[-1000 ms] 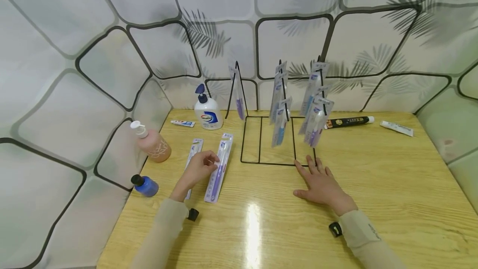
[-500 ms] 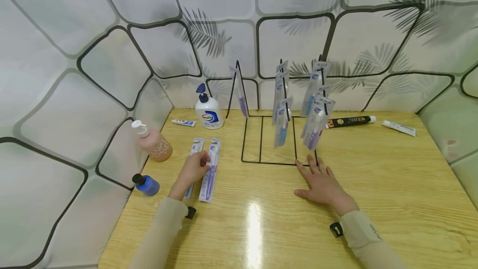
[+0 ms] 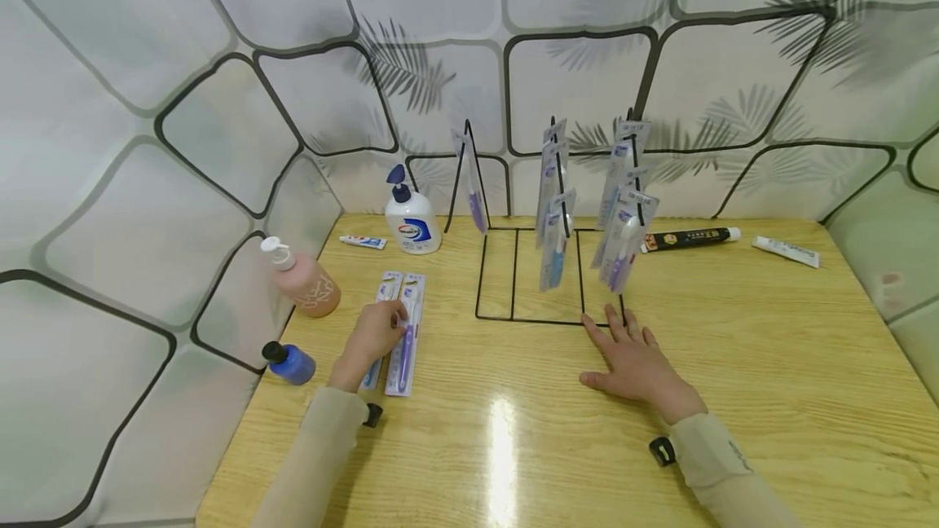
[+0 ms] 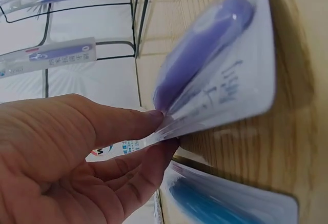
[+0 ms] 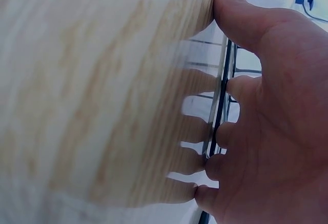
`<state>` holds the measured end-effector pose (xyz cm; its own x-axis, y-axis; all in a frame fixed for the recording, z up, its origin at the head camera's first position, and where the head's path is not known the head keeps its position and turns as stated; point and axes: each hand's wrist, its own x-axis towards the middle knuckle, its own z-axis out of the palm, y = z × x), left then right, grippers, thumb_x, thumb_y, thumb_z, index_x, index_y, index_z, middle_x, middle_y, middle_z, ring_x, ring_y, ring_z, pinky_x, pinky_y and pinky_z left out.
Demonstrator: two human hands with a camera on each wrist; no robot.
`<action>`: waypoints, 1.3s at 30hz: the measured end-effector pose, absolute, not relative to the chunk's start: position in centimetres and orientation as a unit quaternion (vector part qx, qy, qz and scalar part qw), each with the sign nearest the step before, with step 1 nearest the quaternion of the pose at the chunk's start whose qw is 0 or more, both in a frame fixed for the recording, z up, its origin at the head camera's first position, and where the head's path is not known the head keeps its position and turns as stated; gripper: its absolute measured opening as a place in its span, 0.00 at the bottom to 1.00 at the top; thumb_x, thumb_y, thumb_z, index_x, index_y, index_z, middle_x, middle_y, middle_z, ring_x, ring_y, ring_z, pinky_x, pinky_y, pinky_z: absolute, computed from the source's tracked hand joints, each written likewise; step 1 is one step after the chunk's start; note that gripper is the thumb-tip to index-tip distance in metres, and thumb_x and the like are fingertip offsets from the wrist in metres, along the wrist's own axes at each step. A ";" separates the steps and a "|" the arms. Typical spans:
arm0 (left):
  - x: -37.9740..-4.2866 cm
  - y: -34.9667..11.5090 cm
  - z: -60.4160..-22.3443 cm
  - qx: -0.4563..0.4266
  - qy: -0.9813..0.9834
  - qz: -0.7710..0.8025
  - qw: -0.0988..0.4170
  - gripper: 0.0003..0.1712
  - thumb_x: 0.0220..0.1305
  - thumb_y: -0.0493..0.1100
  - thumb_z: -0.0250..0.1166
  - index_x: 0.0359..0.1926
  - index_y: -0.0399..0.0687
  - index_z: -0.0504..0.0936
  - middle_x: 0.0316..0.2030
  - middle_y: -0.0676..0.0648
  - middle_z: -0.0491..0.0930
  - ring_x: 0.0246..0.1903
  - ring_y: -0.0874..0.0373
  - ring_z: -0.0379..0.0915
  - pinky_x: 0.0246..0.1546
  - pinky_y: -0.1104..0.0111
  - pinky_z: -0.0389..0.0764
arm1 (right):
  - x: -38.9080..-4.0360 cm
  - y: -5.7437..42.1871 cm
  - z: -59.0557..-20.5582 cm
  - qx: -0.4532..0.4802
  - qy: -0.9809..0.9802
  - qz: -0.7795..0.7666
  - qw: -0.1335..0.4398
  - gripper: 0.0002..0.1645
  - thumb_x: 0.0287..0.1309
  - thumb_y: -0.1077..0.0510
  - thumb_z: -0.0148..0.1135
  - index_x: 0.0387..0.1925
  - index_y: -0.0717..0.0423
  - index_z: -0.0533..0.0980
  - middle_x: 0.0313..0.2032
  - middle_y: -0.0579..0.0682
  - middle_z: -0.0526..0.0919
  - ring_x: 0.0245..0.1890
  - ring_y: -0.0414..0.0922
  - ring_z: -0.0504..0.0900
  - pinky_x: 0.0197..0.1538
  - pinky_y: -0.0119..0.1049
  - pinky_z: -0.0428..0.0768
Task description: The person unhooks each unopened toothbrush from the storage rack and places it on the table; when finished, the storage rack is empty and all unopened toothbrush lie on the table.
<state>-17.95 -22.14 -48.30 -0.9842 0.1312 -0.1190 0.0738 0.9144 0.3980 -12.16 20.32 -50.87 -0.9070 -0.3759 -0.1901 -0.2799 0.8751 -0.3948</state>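
Note:
My left hand (image 3: pixel 372 334) pinches the edge of a packaged purple toothbrush (image 3: pixel 406 349) between thumb and fingers. In the left wrist view this pack (image 4: pixel 220 85) tilts up from the wood. Close on its left lies a packaged blue toothbrush (image 3: pixel 371 376), partly covered by the hand. My right hand (image 3: pixel 637 367) rests on the table with fingers spread, fingertips at the front right corner of a black wire rack (image 3: pixel 546 322). Several packaged toothbrushes (image 3: pixel 623 243) hang from the rack's middle and right hooks, and one purple toothbrush pack (image 3: pixel 475 202) hangs on the left one.
Left of the rack stand a white pump bottle (image 3: pixel 413 224), a pink pump bottle (image 3: pixel 306 285) and a blue bottle (image 3: pixel 292 364). A small toothpaste tube (image 3: pixel 363 242) lies behind them. Right of the rack lie a black tube (image 3: pixel 689 239) and a white tube (image 3: pixel 786 251).
The left hand has moved the purple toothbrush pack leftward, close beside the blue one. My right hand has stayed at the rack's corner.

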 end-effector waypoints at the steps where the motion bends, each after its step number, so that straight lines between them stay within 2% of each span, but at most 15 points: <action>1: -17.9 -22.1 -48.3 0.056 0.976 0.198 0.070 0.06 0.60 0.31 0.69 0.39 0.40 0.84 0.34 0.41 0.84 0.31 0.53 0.77 0.32 0.62 0.81 | -12.1 20.3 -50.8 -0.171 0.959 -0.183 0.131 0.56 0.62 0.35 0.65 0.80 0.53 0.51 0.78 0.72 0.43 0.76 0.77 0.41 0.70 0.77 0.49; 12: -17.2 -21.9 -48.6 0.070 0.976 0.205 0.030 0.14 0.51 0.24 0.66 0.40 0.35 0.87 0.36 0.36 0.87 0.33 0.48 0.81 0.38 0.55 0.84 | -12.1 20.3 -50.9 -0.169 0.959 -0.188 0.130 0.56 0.62 0.36 0.65 0.80 0.53 0.51 0.79 0.72 0.43 0.76 0.77 0.41 0.70 0.78 0.48; 22: -17.6 -21.5 -47.6 0.055 0.970 0.232 0.039 0.15 0.60 0.29 0.68 0.49 0.33 0.86 0.45 0.32 0.87 0.45 0.40 0.85 0.45 0.52 0.86 | -12.1 20.3 -51.4 -0.171 0.960 -0.183 0.125 0.57 0.62 0.34 0.65 0.81 0.52 0.51 0.79 0.72 0.43 0.76 0.77 0.41 0.70 0.78 0.49; 27: -20.0 -21.1 -46.8 0.100 0.937 0.335 -0.001 0.14 0.63 0.36 0.71 0.50 0.39 0.87 0.49 0.38 0.87 0.49 0.42 0.83 0.47 0.53 0.86 | -12.1 20.4 -51.6 -0.172 0.960 -0.182 0.124 0.57 0.62 0.34 0.65 0.81 0.52 0.51 0.79 0.72 0.43 0.76 0.77 0.41 0.70 0.78 0.49; 32: -23.7 -19.1 -45.6 0.115 0.883 0.454 -0.034 0.13 0.64 0.37 0.71 0.49 0.40 0.86 0.50 0.38 0.86 0.53 0.43 0.82 0.51 0.56 0.85 | -12.1 20.5 -51.5 -0.169 0.960 -0.187 0.123 0.56 0.62 0.34 0.65 0.81 0.53 0.51 0.79 0.72 0.43 0.76 0.77 0.41 0.70 0.78 0.48; 35: -25.9 -17.5 -44.8 0.114 0.850 0.513 -0.049 0.12 0.65 0.35 0.70 0.48 0.37 0.85 0.50 0.36 0.85 0.53 0.43 0.82 0.52 0.60 0.85 | -12.0 20.5 -51.4 -0.170 0.960 -0.188 0.119 0.56 0.62 0.34 0.65 0.80 0.53 0.52 0.79 0.72 0.44 0.76 0.77 0.42 0.70 0.78 0.49; 39: -28.6 -15.3 -43.7 0.108 0.802 0.584 -0.061 0.12 0.66 0.33 0.67 0.48 0.31 0.83 0.58 0.37 0.81 0.59 0.45 0.79 0.57 0.63 0.83 | -12.0 20.5 -51.4 -0.171 0.961 -0.183 0.115 0.56 0.62 0.34 0.65 0.80 0.53 0.52 0.78 0.72 0.45 0.76 0.77 0.43 0.70 0.78 0.50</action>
